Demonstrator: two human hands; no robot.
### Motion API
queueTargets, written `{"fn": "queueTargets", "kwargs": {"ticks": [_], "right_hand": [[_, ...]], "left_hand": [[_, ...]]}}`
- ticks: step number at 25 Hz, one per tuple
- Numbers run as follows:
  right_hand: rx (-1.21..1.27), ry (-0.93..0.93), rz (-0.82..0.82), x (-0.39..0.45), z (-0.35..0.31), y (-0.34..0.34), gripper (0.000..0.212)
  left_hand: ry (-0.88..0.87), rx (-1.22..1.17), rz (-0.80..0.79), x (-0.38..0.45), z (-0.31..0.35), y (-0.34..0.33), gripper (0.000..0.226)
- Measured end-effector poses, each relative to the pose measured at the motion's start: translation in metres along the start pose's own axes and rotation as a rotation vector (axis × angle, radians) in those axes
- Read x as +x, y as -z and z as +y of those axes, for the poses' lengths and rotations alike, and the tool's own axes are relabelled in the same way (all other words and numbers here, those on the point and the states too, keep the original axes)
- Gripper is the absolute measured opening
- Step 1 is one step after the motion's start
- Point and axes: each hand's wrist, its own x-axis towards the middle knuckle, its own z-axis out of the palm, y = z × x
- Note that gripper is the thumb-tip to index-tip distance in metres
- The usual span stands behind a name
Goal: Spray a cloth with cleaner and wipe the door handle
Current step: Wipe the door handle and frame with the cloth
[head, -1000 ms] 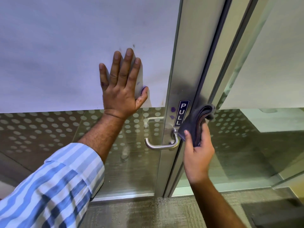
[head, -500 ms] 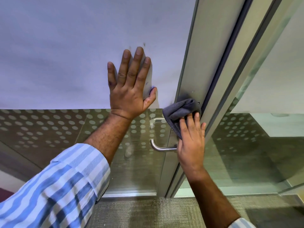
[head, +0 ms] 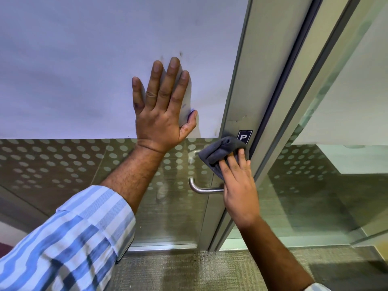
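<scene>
A folded grey cloth [head: 218, 151] is pressed flat against the metal door frame [head: 247, 80] by my right hand [head: 239, 185], just above the base of the handle. The steel lever door handle [head: 201, 189] sticks out to the left below the cloth; its inner end is hidden behind my right hand. The cloth covers most of the blue PULL sign [head: 244, 136], with only the P showing. My left hand [head: 161, 110] lies flat with fingers spread on the white frosted door panel, holding nothing.
The glass door [head: 63, 164] has a dotted film band below the white panel. A second glass pane [head: 315, 196] stands to the right of the frame. Grey carpet [head: 189, 269] covers the floor below. No spray bottle is in view.
My right hand has carried the cloth from the door's edge onto the frame face, then slid it down over the PULL sign towards the handle. My left hand stays flat on the door.
</scene>
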Motion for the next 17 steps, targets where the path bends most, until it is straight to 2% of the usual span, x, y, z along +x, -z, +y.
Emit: {"fn": "queueTargets", "kwargs": {"ticks": [9, 12, 15, 17], "right_hand": [[0.087, 0.035, -0.312, -0.018, 0.011, 0.032, 0.072], [0.326, -0.116, -0.157, -0.015, 0.005, 0.057, 0.071], [0.679, -0.335, 0.171, -0.005, -0.017, 0.082, 0.059], [0.737, -0.353, 0.403, 0.001, -0.035, 0.095, 0.056]], "left_hand": [[0.012, -0.017, -0.005, 0.001, 0.000, 0.001, 0.076], [0.011, -0.009, 0.015, 0.000, 0.000, 0.000, 0.076], [0.004, -0.005, 0.031, 0.000, -0.001, 0.000, 0.077], [-0.001, 0.004, 0.032, 0.001, -0.001, -0.001, 0.078]]}}
